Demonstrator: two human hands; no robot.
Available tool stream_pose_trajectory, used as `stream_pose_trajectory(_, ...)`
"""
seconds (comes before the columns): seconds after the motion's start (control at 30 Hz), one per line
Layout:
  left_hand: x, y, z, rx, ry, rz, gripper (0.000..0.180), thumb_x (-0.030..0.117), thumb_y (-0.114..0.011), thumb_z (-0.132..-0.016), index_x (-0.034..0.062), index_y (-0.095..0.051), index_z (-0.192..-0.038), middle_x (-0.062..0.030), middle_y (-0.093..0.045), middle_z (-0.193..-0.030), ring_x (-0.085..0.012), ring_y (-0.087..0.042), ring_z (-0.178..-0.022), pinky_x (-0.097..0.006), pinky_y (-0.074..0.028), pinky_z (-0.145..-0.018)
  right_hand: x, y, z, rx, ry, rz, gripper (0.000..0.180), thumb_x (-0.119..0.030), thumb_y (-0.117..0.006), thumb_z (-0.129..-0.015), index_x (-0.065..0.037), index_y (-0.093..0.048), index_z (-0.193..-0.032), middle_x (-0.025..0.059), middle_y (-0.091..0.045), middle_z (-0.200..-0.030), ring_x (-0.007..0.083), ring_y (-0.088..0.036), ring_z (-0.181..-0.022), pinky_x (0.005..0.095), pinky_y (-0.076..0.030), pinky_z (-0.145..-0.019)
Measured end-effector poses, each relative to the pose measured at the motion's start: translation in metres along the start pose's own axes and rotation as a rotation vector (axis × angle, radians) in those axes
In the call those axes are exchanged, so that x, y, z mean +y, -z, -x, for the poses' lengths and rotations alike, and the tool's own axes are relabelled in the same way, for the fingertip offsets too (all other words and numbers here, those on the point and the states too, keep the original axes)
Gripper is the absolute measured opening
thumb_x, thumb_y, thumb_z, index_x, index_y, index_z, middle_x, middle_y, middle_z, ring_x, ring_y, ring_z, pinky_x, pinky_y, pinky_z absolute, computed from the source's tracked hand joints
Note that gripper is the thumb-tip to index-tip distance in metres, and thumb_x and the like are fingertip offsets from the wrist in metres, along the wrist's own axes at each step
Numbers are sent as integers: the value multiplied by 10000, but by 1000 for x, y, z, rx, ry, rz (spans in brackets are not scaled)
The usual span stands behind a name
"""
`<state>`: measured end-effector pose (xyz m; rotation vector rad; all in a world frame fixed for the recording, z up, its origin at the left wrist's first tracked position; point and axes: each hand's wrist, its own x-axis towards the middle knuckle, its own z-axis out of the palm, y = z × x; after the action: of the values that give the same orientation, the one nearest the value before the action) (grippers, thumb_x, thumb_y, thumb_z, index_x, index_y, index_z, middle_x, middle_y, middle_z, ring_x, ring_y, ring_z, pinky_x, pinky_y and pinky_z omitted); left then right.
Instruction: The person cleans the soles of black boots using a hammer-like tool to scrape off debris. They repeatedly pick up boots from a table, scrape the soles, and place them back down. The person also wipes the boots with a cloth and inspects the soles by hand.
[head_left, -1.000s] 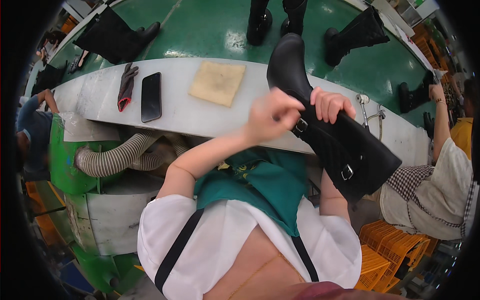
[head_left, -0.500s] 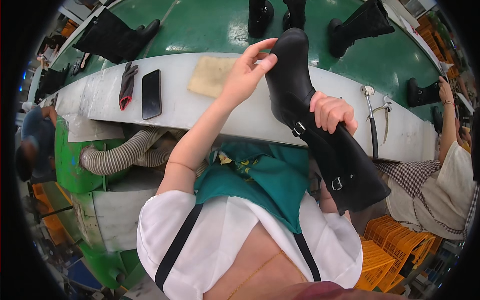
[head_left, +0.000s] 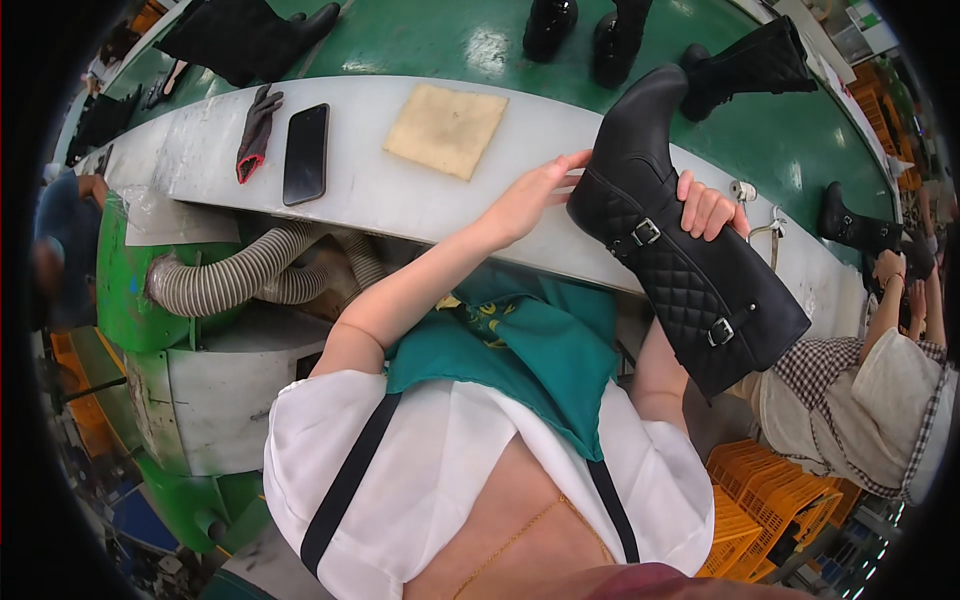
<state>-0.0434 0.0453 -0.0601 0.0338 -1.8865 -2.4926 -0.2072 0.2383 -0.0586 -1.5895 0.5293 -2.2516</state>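
Note:
A tall black boot [head_left: 690, 300] with a quilted side and two buckled straps is held up at a slant, its toe pointing up and away and its shaft opening toward the lower right. My right hand [head_left: 710, 208] wraps round it at the ankle from behind, with the fingers showing over the front edge. At the heel end, my left hand [head_left: 535, 200] reaches out with stretched fingers, their tips at or just touching the back of the boot. Part of the left fingertips is hidden by the heel.
On the white worktop [head_left: 350, 225] lie a glove [head_left: 258, 130], a phone [head_left: 306, 155], a tan pad [head_left: 446, 128] and a hammer [head_left: 743, 192]. More boots [head_left: 750, 70] stand on the green belt [head_left: 430, 40] beyond. A co-worker's arm [head_left: 880, 305] handles a boot at right.
The boot has turned, so its quilted side and heel now face left. My left hand has moved from beside the toe down to the heel. My right hand keeps its hold.

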Motion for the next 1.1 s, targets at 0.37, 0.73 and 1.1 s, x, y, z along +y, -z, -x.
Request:
stream_pose_trajectory(0.37,3,-18,-3,136,-99,-205,691,530,-245,-988,0,-249,-1431,-142,-334,-1438,-206,-312,-1331,-353,-226,-1106,-2,-42,-26,-115,-139,141,556,-312,-218,-965,-129,-495,-519,1,-512,-520,156,-501,-504,336,-348,-747)
stream_pose_trajectory(0.73,19,-17,11,-14,310,615,682,576,-285,-957,51,-346,-1389,-157,-452,-1346,-266,-521,-1164,-435,-441,-994,36,-42,-94,552,-606,168,423,-342,-301,-1006,-5,-541,-1092,91,-614,-891,198,-594,-912,367,-445,-913)
stream_pose_trajectory(1.1,35,-9,4,-223,420,1248,647,584,-304,-947,70,-406,-1326,-156,-489,-1249,-318,-527,-1131,-481,-478,-970,51,-72,-124,605,-896,389,507,-417,-285,-1006,-28,-507,-1244,80,-605,-1163,157,-558,-1076,302,-408,-949)
